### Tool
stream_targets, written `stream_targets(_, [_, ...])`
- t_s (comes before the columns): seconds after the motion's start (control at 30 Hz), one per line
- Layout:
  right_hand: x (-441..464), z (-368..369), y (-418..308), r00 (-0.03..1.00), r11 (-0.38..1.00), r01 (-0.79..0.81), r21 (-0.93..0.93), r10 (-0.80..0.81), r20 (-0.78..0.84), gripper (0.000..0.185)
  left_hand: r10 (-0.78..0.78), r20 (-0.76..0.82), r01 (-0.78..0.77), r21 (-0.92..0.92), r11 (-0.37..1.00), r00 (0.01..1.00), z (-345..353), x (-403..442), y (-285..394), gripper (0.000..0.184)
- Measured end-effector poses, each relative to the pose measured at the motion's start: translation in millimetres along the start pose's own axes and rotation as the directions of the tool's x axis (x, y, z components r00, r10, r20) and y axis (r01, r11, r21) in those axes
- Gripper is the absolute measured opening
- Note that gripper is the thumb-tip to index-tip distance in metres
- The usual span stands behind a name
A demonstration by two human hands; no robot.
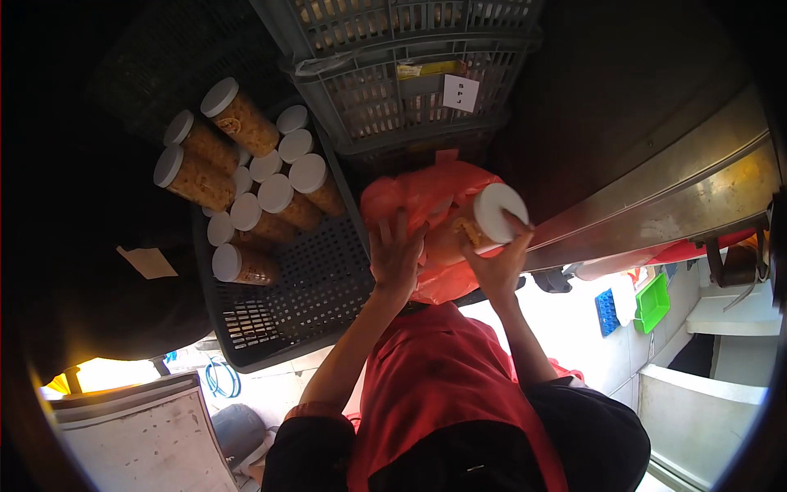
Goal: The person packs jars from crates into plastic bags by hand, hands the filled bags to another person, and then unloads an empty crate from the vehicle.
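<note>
My right hand (500,266) grips a plastic jar by its white lid (500,211), with the thumb and fingers around the lid's edge. The jar is tilted at the mouth of a red plastic bag (393,197), and orange-brown food shows through its side. My left hand (396,256) holds the near left side of this bag, its fingers extended over the plastic. Part of the jar's body is hidden by the bag. To the left, a black plastic crate (311,262) holds several similar white-lidded jars (276,193), some upright and some leaning.
Stacked grey crates (369,98) stand ahead, one bearing a white paper label (461,93). A metal edge (656,189) runs along the right. A green tray (653,303) and a blue item (607,312) lie lower right. A white board (139,435) leans lower left.
</note>
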State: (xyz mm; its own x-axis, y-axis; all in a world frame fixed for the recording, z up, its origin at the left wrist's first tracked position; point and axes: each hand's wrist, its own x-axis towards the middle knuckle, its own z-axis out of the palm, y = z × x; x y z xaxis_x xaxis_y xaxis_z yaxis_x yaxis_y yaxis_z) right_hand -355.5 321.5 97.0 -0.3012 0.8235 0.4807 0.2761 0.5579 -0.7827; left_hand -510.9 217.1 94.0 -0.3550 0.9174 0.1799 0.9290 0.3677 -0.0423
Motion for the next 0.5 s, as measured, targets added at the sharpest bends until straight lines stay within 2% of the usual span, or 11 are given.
stream_targets(0.07, [-21, 21, 14, 0.998, 0.999, -0.027, -0.031, 0.029, 0.062, 0.08, -0.019, -0.032, 0.018, -0.016, 1.0, 0.999, 12, -2, 1, 0.077])
stream_targets(0.13, [-49, 56, 60, 0.962, 0.981, 0.194, -0.014, -0.188, 0.196, 0.072, -0.032, -0.07, 0.03, -0.027, 0.999, 0.997, 11, 0, -1, 0.077])
stream_targets(0.2, [-53, 62, 71, 0.95, 0.972, 0.233, 0.031, -0.234, 0.205, 0.072, 0.005, -0.181, -0.021, -0.085, 0.996, 0.984, 3, 3, 5, 0.083])
stream_targets(0.23, [-56, 64, 76, 0.934, 0.96, 0.267, 0.085, -0.28, 0.223, 0.071, -0.02, -0.184, 0.004, -0.086, 0.996, 0.983, 3, 2, 9, 0.083])
stream_targets(0.3, [-40, 42, 64, 0.857, 0.992, 0.121, 0.031, -0.12, 0.501, 0.074, 0.147, -0.199, -0.184, -0.184, 0.966, 0.969, 2, -1, 3, 0.085])
stream_targets(0.33, [-17, 26, 37, 0.813, 0.983, 0.181, -0.01, -0.144, 0.564, 0.069, 0.112, -0.205, -0.136, -0.109, 0.985, 0.972, 15, -4, 2, 0.084])
stream_targets(0.37, [1, 14, 15, 0.853, 0.946, 0.275, -0.174, -0.157, 0.498, 0.058, 0.08, -0.214, -0.09, -0.038, 0.995, 0.974, 28, -5, 4, 0.082])
stream_targets(0.4, [14, 7, 4, 0.924, 0.929, 0.246, -0.277, -0.138, 0.357, 0.046, 0.041, -0.226, -0.048, -0.024, 0.999, 0.973, 24, -6, 4, 0.082])
stream_targets(0.43, [36, 3, -27, 0.937, 0.959, 0.201, -0.2, -0.128, 0.326, 0.039, 0.043, -0.145, -0.053, -0.071, 0.996, 0.988, 17, -8, 7, 0.073])
stream_targets(0.47, [50, 13, -53, 0.929, 0.956, 0.222, -0.191, -0.148, 0.339, 0.039, 0.056, -0.064, -0.064, -0.126, 0.99, 0.996, 14, -7, 10, 0.064])
stream_targets(0.5, [60, 34, -82, 0.911, 0.962, 0.269, -0.038, -0.241, 0.334, 0.038, 0.039, -0.072, -0.048, -0.128, 0.991, 0.997, 24, -4, 14, 0.064])
